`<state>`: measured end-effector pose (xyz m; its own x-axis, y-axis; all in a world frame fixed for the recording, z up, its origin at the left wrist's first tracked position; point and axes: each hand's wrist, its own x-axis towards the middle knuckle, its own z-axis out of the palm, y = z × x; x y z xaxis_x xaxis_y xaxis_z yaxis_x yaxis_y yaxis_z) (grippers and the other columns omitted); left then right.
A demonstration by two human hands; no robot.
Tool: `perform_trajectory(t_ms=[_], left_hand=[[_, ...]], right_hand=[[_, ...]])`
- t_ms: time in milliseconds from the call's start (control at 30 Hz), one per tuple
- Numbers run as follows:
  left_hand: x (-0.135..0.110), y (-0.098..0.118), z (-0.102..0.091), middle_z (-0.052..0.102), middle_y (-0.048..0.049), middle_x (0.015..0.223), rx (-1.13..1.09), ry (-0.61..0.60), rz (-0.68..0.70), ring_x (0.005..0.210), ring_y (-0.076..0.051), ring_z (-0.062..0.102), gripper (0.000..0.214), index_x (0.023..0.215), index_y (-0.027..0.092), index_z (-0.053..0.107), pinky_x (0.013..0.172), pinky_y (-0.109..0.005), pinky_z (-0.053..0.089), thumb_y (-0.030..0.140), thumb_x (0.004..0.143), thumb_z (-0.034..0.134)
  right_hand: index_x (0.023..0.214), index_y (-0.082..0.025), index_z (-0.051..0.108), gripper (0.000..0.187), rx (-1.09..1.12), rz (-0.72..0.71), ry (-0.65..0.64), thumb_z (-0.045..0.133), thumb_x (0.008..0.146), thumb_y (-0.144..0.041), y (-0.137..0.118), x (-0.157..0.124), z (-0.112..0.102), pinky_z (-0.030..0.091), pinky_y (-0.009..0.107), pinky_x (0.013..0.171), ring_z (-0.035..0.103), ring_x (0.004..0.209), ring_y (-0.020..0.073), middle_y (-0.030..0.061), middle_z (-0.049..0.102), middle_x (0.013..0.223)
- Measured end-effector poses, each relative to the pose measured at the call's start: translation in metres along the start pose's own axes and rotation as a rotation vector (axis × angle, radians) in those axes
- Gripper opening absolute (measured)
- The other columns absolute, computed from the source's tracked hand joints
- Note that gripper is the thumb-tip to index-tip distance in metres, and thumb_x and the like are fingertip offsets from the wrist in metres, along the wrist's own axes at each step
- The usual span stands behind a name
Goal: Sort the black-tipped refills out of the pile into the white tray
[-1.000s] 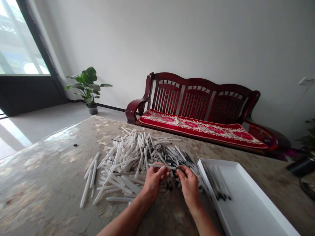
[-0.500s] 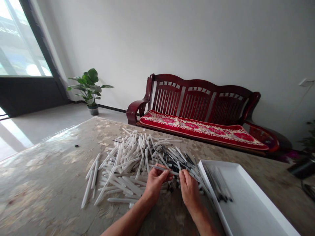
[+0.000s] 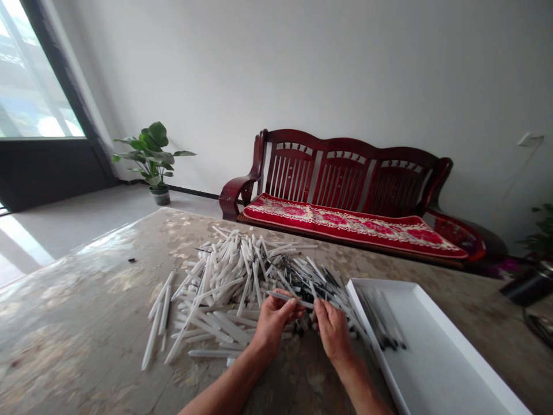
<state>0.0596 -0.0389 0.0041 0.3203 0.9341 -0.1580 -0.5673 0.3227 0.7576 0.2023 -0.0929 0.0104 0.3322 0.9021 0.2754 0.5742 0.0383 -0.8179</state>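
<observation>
My left hand [image 3: 271,320] is closed around a slim, translucent white pen [image 3: 302,303], thumb on top, with one tip jutting out to the left. At the pen's other end, my right hand [image 3: 334,331] pinches with thumb and forefinger; its fingers partly hide that end. Both hands are just above the near right side of a big heap of loose white pen barrels [image 3: 224,276]. Thinner, dark-cored pen parts [image 3: 309,271] lie behind my hands. To the right, a white tray [image 3: 449,351] holds several black-tipped pens [image 3: 384,317] side by side.
Everything rests on a patterned brown tabletop [image 3: 95,323]. A few barrels [image 3: 159,317] lie left of the heap, and a small black piece [image 3: 132,260] sits farther left. Beyond the table are a red wooden bench [image 3: 341,178] and a potted plant [image 3: 155,155]. A dark cylindrical object [image 3: 525,285] is at right.
The view has shifted slightly. Both hands keep nearly the same position on the pen; my right hand's fingers have turned a little around its end.
</observation>
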Motion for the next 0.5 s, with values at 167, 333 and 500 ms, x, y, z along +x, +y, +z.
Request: perform_trajectory(t_ms=[167,333,500], left_hand=[[0.0001,0.0040,0.0000,0.073,-0.0019,0.070,0.009,0.015,0.008,0.067,-0.018,0.072,0.043,0.075,0.017,0.061,0.065,-0.028,0.058,0.039,0.056,0.093],[-0.0011,0.0037,0.0007,0.073,-0.0014,0.071,0.032,0.001,-0.009,0.067,-0.018,0.072,0.044,0.076,0.017,0.061,0.064,-0.028,0.058,0.039,0.054,0.093],[-0.0001,0.0033,-0.0002,0.073,-0.0013,0.070,0.016,0.018,-0.009,0.067,-0.017,0.071,0.045,0.075,0.017,0.061,0.064,-0.027,0.057,0.040,0.053,0.093]], right_hand=[[0.079,-0.023,0.059,0.044,-0.061,-0.112,0.011,0.038,0.097,-0.056,-0.0042,0.0016,-0.0038,0.041,0.025,0.059,0.058,0.061,0.0171,-0.0002,0.062,0.065],[0.062,-0.025,0.048,0.051,-0.132,-0.072,0.020,0.031,0.099,-0.055,-0.0023,0.0013,-0.0023,0.035,0.026,0.051,0.051,0.050,0.0156,-0.0021,0.052,0.052],[0.079,-0.023,0.060,0.045,-0.156,-0.123,0.012,0.034,0.100,-0.054,-0.0034,-0.0004,-0.0032,0.038,0.026,0.057,0.059,0.060,0.0169,0.0000,0.064,0.065]])
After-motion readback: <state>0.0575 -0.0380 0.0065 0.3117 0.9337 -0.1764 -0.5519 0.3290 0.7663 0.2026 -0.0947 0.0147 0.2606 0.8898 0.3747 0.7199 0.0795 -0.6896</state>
